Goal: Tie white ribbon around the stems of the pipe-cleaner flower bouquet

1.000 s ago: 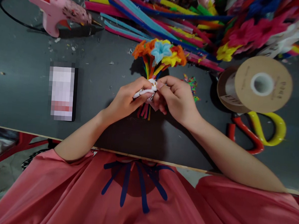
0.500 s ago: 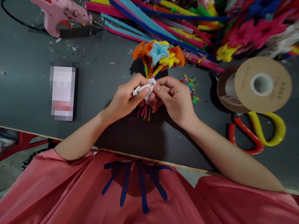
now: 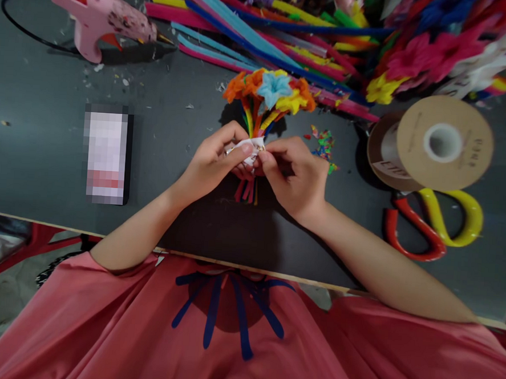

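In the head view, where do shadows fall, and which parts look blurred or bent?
Head view: a dark shadow lies on the table under both hands, beneath the bouquet; the phone screen is pixelated; the far right corner smears; the table edge curves, a wide-lens distortion; the ribbon spool is sharp.

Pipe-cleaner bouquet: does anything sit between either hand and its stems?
Nothing visible does. Both the left hand and right hand already pinch the white ribbon wrapped around the bouquet stems; the spool and scissors lie off to the right.
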A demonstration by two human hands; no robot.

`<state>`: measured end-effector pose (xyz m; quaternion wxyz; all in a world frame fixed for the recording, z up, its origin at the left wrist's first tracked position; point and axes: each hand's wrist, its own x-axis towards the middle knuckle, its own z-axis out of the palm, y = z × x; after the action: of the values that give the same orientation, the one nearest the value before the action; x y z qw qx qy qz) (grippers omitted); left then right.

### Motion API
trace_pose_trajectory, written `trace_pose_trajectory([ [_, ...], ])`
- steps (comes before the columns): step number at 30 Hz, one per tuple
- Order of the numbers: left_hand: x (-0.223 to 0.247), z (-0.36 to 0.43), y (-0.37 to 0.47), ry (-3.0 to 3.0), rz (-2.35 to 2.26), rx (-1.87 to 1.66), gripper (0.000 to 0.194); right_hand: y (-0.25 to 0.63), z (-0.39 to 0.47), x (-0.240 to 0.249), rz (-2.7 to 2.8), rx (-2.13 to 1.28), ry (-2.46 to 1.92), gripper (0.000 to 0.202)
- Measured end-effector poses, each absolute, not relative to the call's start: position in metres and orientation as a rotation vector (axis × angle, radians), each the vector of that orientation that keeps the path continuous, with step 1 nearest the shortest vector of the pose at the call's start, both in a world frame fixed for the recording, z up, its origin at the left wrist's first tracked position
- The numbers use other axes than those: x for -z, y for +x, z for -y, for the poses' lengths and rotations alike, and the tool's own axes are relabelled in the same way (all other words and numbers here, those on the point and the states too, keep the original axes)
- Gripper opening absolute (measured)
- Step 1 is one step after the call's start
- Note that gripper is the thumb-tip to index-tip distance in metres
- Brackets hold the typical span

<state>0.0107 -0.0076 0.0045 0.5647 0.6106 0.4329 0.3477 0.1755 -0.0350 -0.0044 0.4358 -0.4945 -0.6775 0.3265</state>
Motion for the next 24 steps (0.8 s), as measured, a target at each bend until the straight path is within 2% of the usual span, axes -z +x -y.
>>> trace_pose_trajectory([
  [4,-0.0058,0.0055,0.0115,1.23,-0.992,-0.79,0.025,0.1762,0.0352,0.0076,1.665,-0.741,-1.152,0.01],
  [10,-0.0026,0.0031,0.0118,1.07,-0.984,-0.823,0.027,0.1815,0.0303,0.0121,1.926,-0.387,-0.958,0.014],
  [17,-0.0029,0.0024,0.0074,1.085,-0.932,-0.845,0.021,0.179,0.0283,0.0045,2.089,-0.519,-1.246,0.032],
  [22,0.0003,0.002,0.007,1.254,-0.963,-0.872,0.027,0.1836,0.0279,0.0113,2.198,-0.22,-0.971,0.015],
  [24,0.0024,0.0014,0.0068,1.288,-0.979,-0.885,0.027,0.1856,0.0256,0.0138,2.154,-0.224,-0.857,0.019],
])
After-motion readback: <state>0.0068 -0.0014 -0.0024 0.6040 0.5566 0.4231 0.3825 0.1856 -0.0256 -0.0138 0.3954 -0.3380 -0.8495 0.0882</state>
